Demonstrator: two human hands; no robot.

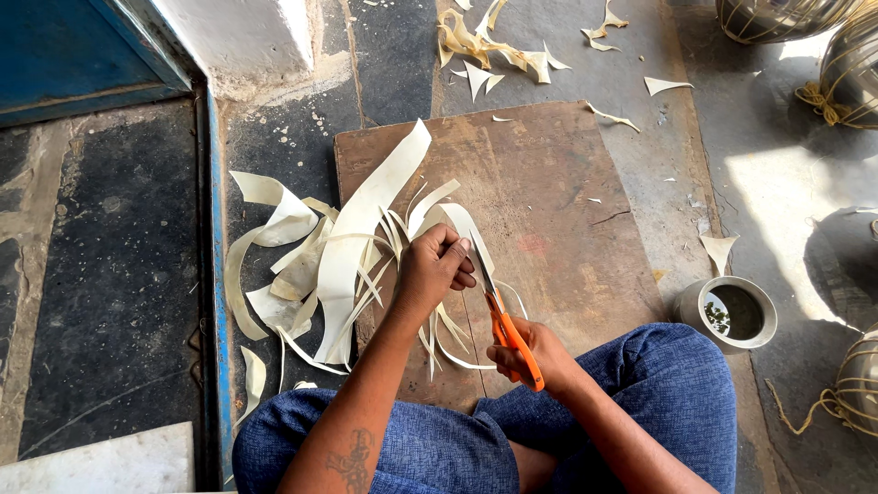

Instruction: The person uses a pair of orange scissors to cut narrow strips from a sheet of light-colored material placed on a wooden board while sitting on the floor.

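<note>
Sitting cross-legged in blue trousers (658, 402), the person works at the near edge of a worn wooden board (549, 201) on the stone floor. Right hand (540, 357) is closed through the orange handles of a pair of scissors (501, 320); blades look nearly closed and point up toward the left hand. Left hand (434, 270) is curled shut, fingers pinching a thin cream strip (476, 242) right at the blade tips. Risk, as I judge it: fingertips sit touching or just beside the cutting edge, so a slip or a strip that springs could nick them. Loose cream strips (338, 256) heap left of that hand, spilling off the board; a curl could stray between the blades and spoil the cut line. A small round tin (732, 313) with dark liquid stands just beside the right knee; a shift of the leg could tip it. Farther off, more offcuts (485, 46) and wire-wrapped metal pots (846, 64).
</note>
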